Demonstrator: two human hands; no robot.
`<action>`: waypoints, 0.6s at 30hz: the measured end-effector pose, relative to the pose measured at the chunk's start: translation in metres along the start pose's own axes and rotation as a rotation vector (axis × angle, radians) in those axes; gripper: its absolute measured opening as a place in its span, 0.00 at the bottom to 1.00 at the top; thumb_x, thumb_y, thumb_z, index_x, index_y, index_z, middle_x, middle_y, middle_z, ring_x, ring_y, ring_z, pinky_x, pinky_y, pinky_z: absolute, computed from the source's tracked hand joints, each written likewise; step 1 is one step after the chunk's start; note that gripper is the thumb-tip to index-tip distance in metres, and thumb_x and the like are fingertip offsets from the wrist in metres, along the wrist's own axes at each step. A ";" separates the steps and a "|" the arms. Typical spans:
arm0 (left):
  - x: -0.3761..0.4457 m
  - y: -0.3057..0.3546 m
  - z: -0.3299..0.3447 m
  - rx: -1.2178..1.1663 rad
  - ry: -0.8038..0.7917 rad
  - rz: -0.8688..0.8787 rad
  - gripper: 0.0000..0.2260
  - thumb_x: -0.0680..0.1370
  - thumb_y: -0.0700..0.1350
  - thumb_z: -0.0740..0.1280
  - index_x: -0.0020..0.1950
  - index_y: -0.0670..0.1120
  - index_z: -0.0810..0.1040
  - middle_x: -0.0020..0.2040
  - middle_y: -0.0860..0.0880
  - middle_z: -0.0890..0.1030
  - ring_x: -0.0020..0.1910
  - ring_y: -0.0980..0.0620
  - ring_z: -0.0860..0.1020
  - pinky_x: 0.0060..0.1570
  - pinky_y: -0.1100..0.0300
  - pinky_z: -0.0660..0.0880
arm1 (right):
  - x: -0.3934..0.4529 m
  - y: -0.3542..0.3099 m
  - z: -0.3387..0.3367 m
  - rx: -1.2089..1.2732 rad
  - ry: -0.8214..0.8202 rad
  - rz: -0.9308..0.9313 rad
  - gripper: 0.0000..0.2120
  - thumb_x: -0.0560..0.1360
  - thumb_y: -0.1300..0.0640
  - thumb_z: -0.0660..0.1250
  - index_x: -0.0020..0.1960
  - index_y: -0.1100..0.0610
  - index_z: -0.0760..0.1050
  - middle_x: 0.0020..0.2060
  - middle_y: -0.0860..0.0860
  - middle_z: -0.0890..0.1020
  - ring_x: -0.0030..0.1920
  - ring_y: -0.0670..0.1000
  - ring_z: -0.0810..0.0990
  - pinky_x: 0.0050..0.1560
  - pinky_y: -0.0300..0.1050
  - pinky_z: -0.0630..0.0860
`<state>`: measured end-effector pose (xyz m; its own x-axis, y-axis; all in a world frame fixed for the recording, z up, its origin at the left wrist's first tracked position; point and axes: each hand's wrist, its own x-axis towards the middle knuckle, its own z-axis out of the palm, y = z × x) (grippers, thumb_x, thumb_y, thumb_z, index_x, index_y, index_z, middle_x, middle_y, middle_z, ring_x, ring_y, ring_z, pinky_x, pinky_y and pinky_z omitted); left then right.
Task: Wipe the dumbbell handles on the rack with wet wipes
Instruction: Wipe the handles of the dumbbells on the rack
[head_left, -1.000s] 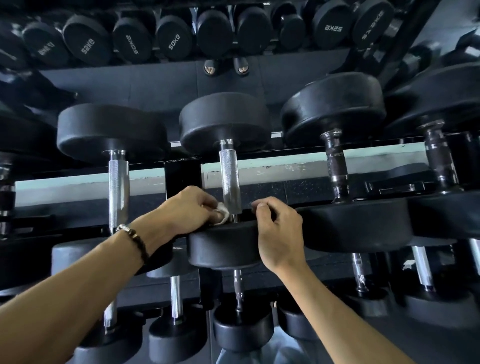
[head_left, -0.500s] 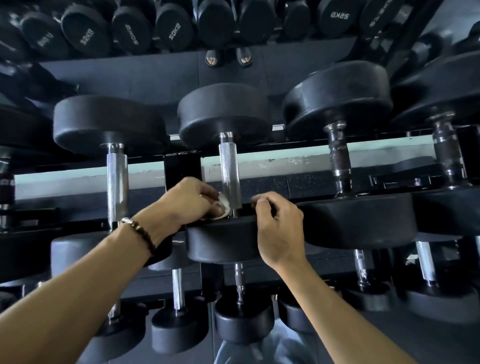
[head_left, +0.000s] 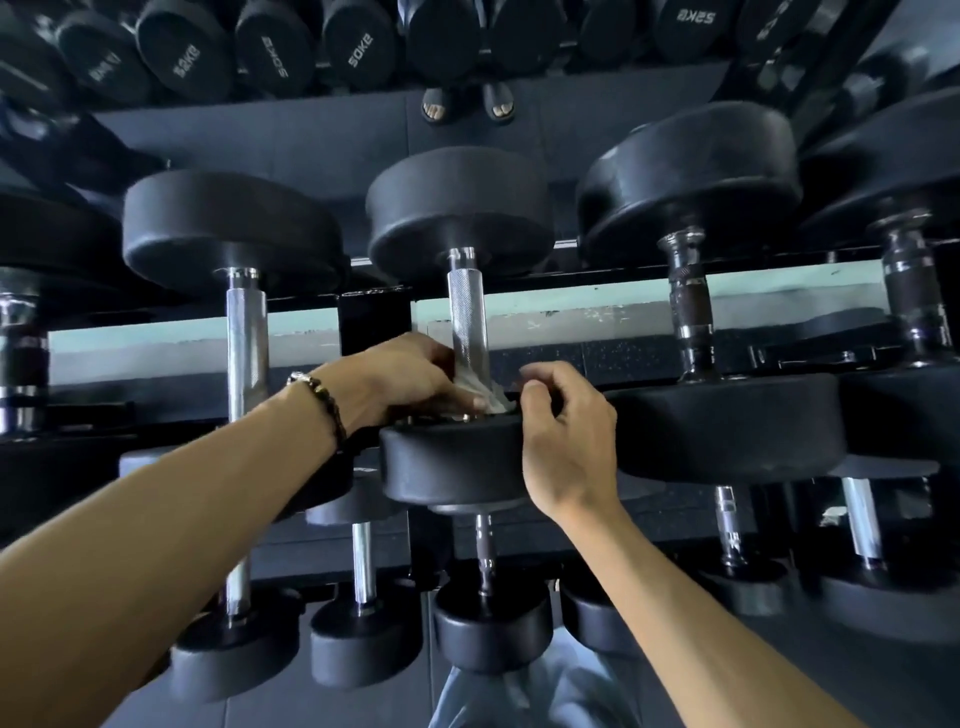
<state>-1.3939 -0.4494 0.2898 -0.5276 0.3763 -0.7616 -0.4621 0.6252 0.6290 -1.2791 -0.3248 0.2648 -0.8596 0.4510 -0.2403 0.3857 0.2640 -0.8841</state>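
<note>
1. Dim gym space: a black steel dumbbell rack (head_left: 374, 332) carries rows of black rubber-headed dumbbells, a pale wall strip showing behind it.
2. At the centre, the left hand (head_left: 410, 376) grips a crumpled white wet wipe (head_left: 480, 395) against the base of the knurled chrome dumbbell handle (head_left: 467, 317), fingers curled round it.
3. Just right of that hand, the right hand (head_left: 563, 431) is curled over the rim of the near black rubber dumbbell head (head_left: 452, 462), bracing it.
4. Risk, as I judge it: the wipe bunches low, so the upper knurling could be missed, or the thin sheet could tear on it.
5. Compared with a second ago, the wipe sits slightly higher up the handle and more of it shows; both hands keep their places.
</note>
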 end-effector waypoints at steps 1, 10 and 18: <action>0.002 0.001 0.000 -0.021 -0.007 -0.015 0.08 0.70 0.29 0.74 0.45 0.39 0.83 0.37 0.47 0.86 0.36 0.54 0.84 0.33 0.69 0.77 | 0.000 -0.001 0.000 0.003 0.007 0.011 0.15 0.79 0.53 0.59 0.61 0.54 0.77 0.51 0.47 0.81 0.53 0.46 0.79 0.57 0.48 0.77; 0.005 -0.004 -0.001 -0.090 0.053 0.007 0.06 0.69 0.33 0.76 0.38 0.44 0.85 0.37 0.49 0.86 0.34 0.56 0.84 0.35 0.66 0.77 | -0.002 -0.003 0.000 0.002 0.010 0.009 0.22 0.75 0.49 0.56 0.68 0.53 0.72 0.57 0.48 0.80 0.57 0.49 0.78 0.61 0.55 0.76; 0.022 0.014 -0.005 -0.442 0.199 0.069 0.19 0.64 0.27 0.76 0.53 0.30 0.79 0.47 0.35 0.85 0.48 0.38 0.84 0.51 0.49 0.82 | -0.003 -0.006 -0.001 0.013 -0.021 0.026 0.22 0.75 0.49 0.57 0.67 0.52 0.71 0.56 0.44 0.78 0.58 0.43 0.76 0.63 0.51 0.75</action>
<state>-1.4157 -0.4357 0.2826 -0.6738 0.2422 -0.6981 -0.6565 0.2373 0.7160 -1.2782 -0.3272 0.2709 -0.8561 0.4397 -0.2715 0.4038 0.2412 -0.8825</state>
